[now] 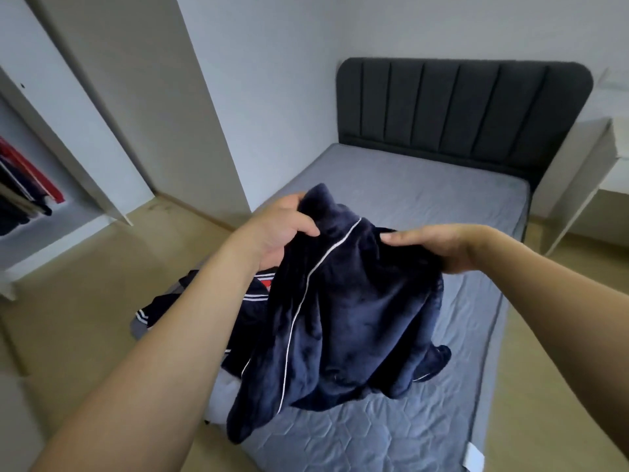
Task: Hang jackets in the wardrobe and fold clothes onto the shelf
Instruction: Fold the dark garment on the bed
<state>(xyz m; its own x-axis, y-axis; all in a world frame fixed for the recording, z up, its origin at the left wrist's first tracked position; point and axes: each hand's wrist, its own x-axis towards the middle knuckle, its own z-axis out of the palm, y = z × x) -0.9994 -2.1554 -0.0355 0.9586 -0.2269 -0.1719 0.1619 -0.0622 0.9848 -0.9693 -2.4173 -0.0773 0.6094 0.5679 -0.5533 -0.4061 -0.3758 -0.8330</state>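
Note:
A navy fleece garment with white piping (pixel 347 301) hangs in the air over the bed, its lower end touching the mattress. My left hand (pixel 279 229) grips its upper left edge with curled fingers. My right hand (pixel 439 245) holds the upper right edge, thumb on top and fingers under the fabric. Behind the garment, at the bed's left edge, lies a dark jacket with white stripes and a red patch (pixel 190 301), partly hidden by my left arm. The open wardrobe (pixel 51 206) stands at the left, with red and dark clothes (pixel 23 185) hanging inside.
The bed has a grey quilted mattress (pixel 408 199) and a dark padded headboard (pixel 459 107). A white wardrobe door (pixel 88 107) stands open at the left. White furniture (pixel 599 185) sits to the right of the bed. The floor (pixel 85 301) is light wood.

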